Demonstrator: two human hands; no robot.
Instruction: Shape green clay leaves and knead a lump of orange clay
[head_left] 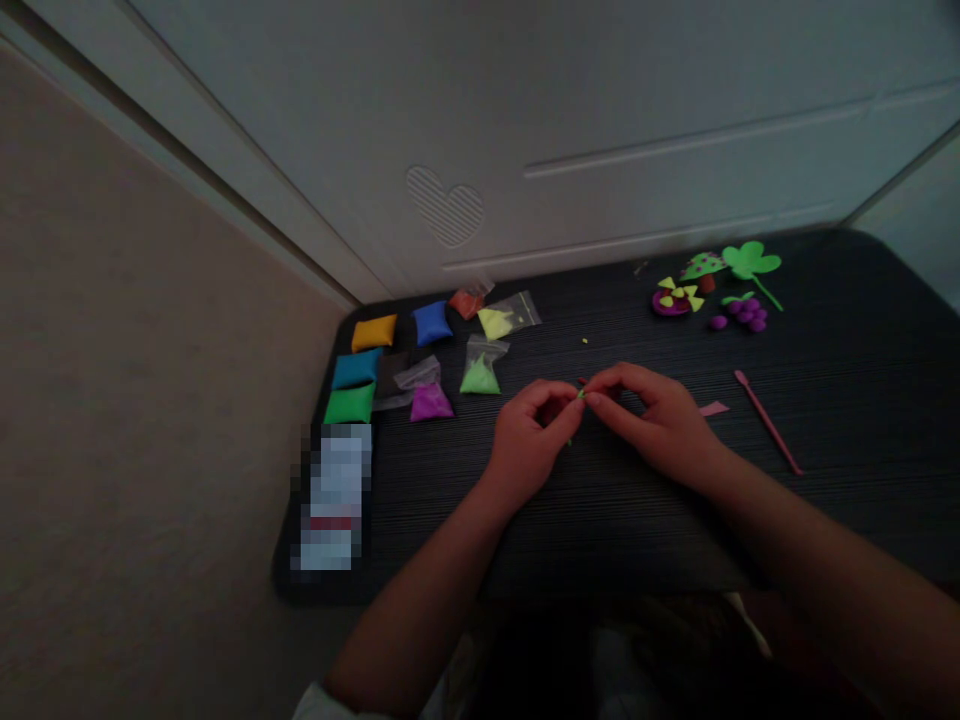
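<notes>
My left hand and my right hand meet over the dark table, fingertips almost touching. Between their pinched thumbs and forefingers is a tiny piece of light green modelling clay, mostly covered by the fingers. A bit of green shows below my left fingertips; whether it joins the held piece I cannot tell. Behind the fingertips a small dark red item peeks out, largely hidden. Partly covered by my right wrist lies a flat pink tool. Further right rests a long thin pink modelling tool.
Clay packets lie at the left, among them a blue packet and an opened purple bag. Clay models stand at the back right: a green clover, purple grapes and a purple dish with yellow pieces. A white panel rises behind the table.
</notes>
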